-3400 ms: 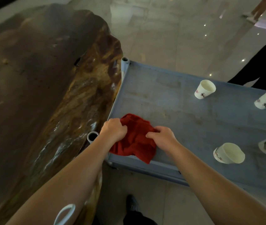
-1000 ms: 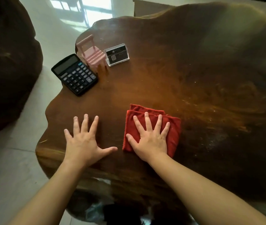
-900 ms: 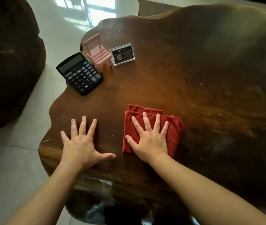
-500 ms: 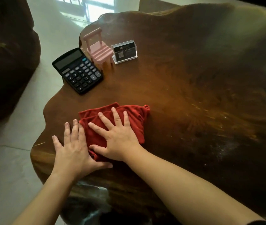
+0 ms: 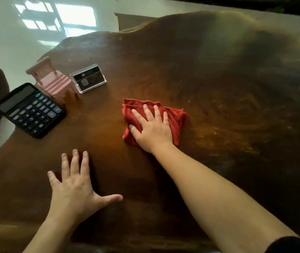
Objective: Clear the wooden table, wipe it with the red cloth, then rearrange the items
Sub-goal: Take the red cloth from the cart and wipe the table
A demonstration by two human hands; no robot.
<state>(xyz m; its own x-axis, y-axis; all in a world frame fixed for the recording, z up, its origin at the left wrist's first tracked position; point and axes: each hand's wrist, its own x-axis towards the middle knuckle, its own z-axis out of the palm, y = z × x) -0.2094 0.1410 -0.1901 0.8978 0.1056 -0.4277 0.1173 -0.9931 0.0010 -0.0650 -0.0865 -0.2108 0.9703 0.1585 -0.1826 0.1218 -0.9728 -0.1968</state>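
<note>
The folded red cloth (image 5: 177,118) lies on the dark wooden table (image 5: 218,84), near its middle. My right hand (image 5: 152,129) presses flat on the cloth with fingers spread, covering its left half. My left hand (image 5: 74,190) rests palm down on the bare wood near the front edge, fingers apart, holding nothing. It sits well apart from the cloth, to the lower left.
At the table's left end stand a black calculator (image 5: 30,110), a small pink toy chair (image 5: 54,81) and a clear card holder (image 5: 88,78). The table's irregular left edge drops to a pale tiled floor (image 5: 17,42).
Half a second ago the cloth was beside my left hand. My right hand has slid it to the right and farther away, and my left hand has stayed flat on the wood.
</note>
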